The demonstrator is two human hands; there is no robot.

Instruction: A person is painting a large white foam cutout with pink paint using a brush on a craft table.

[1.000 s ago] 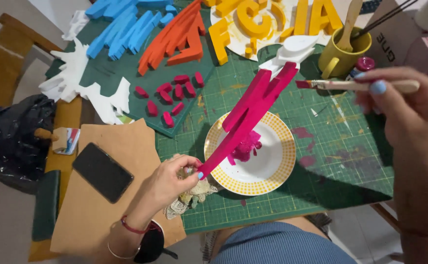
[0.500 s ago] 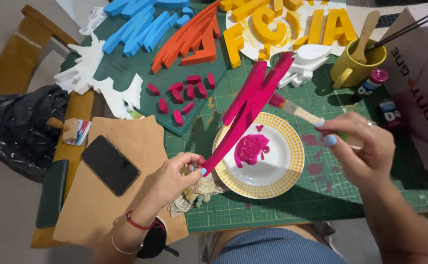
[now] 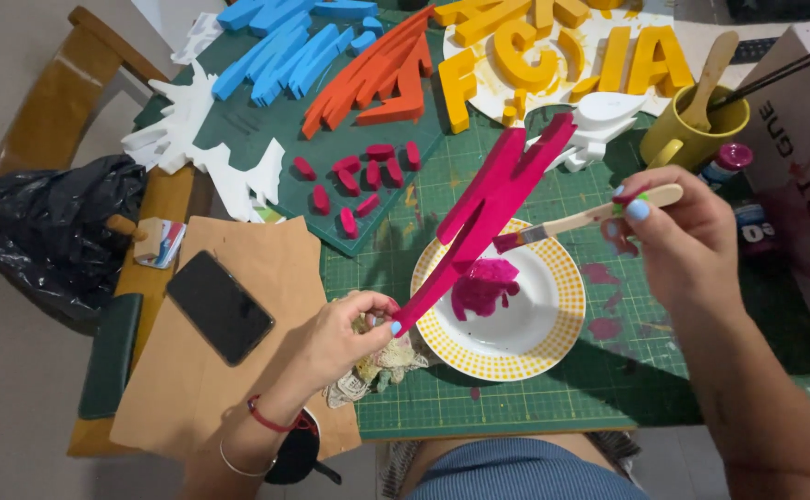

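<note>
Beside plate (image 3: 553, 347): phone (image 3: 219, 306), rag (image 3: 377, 363), yellow mug (image 3: 687, 139).

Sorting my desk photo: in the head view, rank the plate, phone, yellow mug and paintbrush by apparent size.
1. Plate
2. Phone
3. Paintbrush, long but thin, held nearer the camera, so unsure against the mug
4. Yellow mug

A home craft table: green cutting mat (image 3: 701, 370), painted foam letters (image 3: 553, 46).
</note>
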